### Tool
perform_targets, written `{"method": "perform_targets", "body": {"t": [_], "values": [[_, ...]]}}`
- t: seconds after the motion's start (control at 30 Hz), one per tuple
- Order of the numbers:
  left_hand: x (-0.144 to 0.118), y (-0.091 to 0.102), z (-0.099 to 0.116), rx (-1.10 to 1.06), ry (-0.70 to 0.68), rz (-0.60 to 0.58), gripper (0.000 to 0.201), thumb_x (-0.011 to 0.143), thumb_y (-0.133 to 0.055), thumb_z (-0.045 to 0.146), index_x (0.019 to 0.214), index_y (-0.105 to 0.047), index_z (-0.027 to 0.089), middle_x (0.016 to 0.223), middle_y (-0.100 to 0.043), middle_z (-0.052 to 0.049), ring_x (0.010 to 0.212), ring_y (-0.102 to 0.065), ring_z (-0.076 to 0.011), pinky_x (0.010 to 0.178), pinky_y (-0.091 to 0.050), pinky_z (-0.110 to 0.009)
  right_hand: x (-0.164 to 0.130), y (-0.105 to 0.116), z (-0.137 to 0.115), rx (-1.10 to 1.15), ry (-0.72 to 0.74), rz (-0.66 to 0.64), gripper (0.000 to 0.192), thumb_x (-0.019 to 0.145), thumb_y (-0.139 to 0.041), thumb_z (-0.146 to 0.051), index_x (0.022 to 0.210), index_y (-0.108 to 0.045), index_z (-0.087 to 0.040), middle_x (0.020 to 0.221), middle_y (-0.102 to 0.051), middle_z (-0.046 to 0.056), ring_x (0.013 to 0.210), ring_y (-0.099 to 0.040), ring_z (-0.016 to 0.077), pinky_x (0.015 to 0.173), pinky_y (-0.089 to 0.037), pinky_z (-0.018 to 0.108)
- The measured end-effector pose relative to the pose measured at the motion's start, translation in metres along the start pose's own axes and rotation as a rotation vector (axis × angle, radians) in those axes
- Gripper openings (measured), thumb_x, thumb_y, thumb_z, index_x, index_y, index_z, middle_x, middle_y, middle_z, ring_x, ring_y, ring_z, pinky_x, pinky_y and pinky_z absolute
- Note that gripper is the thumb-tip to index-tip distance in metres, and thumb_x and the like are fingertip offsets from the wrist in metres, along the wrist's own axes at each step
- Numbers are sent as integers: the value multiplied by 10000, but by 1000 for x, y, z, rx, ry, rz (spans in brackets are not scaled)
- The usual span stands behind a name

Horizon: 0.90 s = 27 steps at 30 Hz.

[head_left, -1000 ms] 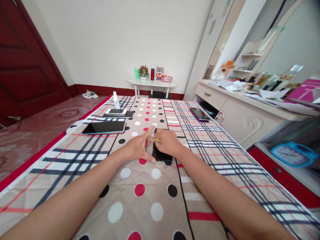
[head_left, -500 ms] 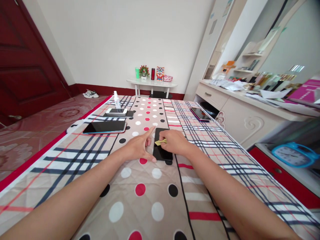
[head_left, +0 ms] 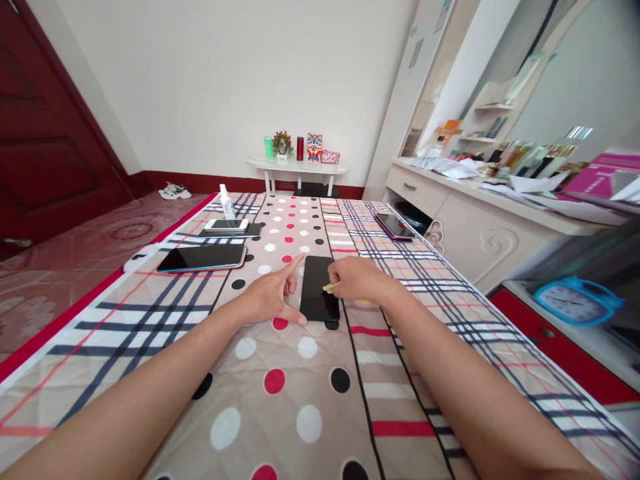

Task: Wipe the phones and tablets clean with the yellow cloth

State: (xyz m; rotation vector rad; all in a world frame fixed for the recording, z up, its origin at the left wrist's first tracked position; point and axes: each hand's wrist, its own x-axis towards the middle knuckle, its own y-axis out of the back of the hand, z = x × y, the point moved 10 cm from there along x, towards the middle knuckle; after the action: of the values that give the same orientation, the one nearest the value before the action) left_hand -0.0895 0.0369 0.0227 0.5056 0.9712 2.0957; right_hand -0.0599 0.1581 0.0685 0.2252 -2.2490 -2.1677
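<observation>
A black smartphone (head_left: 316,293) lies flat, screen up, on the patterned bedspread (head_left: 280,350). Along its left edge rests my left hand (head_left: 276,293), thumb and index finger spread apart at the near and far corners. My right hand (head_left: 354,279) is closed over the phone's right edge, gripping a small yellow cloth (head_left: 331,287) whose tip pokes out over the screen. Most of the cloth is hidden inside the fingers.
Left of the hands lie a large dark phone (head_left: 203,257), a white phone (head_left: 226,225) on a dark one, and a spray bottle (head_left: 227,203). Another phone (head_left: 395,227) lies at the right edge. A dresser (head_left: 475,220) and blue clock (head_left: 575,300) stand on the right.
My right hand has moved right across the phone with the cloth, uncovering more of the screen. My left hand stays at the phone's left edge. The whole view has shifted slightly.
</observation>
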Motion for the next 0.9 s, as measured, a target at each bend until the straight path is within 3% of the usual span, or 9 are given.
{"method": "perform_targets", "body": {"t": [0.1, 0.2, 0.4, 0.47, 0.57, 0.73, 0.8, 0.9], "values": [[0, 0, 0, -20, -16, 9, 1309, 521, -832, 521, 1513, -7, 305, 852, -509, 59, 712, -506, -128, 700, -392, -262, 5, 6, 19, -46, -113, 115, 117, 768, -582, -186, 853, -660, -208, 849, -694, 60, 779, -634, 204, 612, -375, 261], [0, 0, -1, -32, -25, 10, 1303, 525, -830, 518, 1513, -5, 310, 858, -513, 57, 723, -508, -131, 706, -394, -263, 3, 6, 7, -102, -86, 108, 208, 773, -552, -136, 933, -674, -189, 915, -701, 100, 857, -639, 229, 677, -402, 283], [0, 0, -1, -24, -17, 7, 1278, 519, -838, 491, 1513, -54, 315, 862, -517, 56, 714, -500, -127, 692, -385, -255, -22, -4, -65, -12, 305, -55, 114, 747, -581, -193, 791, -685, -206, 799, -693, 60, 716, -608, 189, 618, -362, 276], [0, 0, 0, -23, -12, 6, 1281, 516, -843, 476, 1513, -55, 314, 859, -516, 58, 703, -493, -123, 686, -384, -252, -27, -6, -75, 39, 377, -86, 72, 740, -598, -222, 738, -669, -214, 750, -680, 33, 656, -581, 160, 585, -337, 265], [0, 0, 0, -13, 0, 8, 1280, 512, -843, 483, 1513, -66, 307, 850, -508, 60, 709, -495, -126, 685, -386, -253, -17, -9, -56, 57, 262, -86, 45, 711, -619, -234, 730, -658, -220, 726, -672, 17, 629, -573, 153, 552, -319, 256], [0, 0, -1, -19, -8, 7, 1272, 533, -829, 509, 1516, -51, 294, 867, -514, 52, 744, -512, -135, 709, -393, -260, 6, -1, 1, 0, -74, 106, 178, 791, -542, -228, 917, -668, -225, 906, -697, 60, 813, -622, 214, 645, -377, 273], [1, 0, -2, -20, -12, 8, 1274, 529, -831, 513, 1515, -52, 300, 874, -518, 50, 749, -515, -136, 717, -396, -263, 9, -2, 8, -15, -111, 133, 208, 815, -511, -201, 963, -657, -215, 956, -694, 78, 850, -628, 223, 677, -388, 281], [1, -1, -3, -22, -14, 7, 1265, 532, -827, 525, 1514, -59, 306, 869, -513, 52, 745, -513, -136, 715, -398, -264, 8, -4, -2, -27, -68, 143, 228, 812, -490, -146, 975, -641, -198, 956, -693, 87, 862, -634, 224, 675, -385, 278]]}}
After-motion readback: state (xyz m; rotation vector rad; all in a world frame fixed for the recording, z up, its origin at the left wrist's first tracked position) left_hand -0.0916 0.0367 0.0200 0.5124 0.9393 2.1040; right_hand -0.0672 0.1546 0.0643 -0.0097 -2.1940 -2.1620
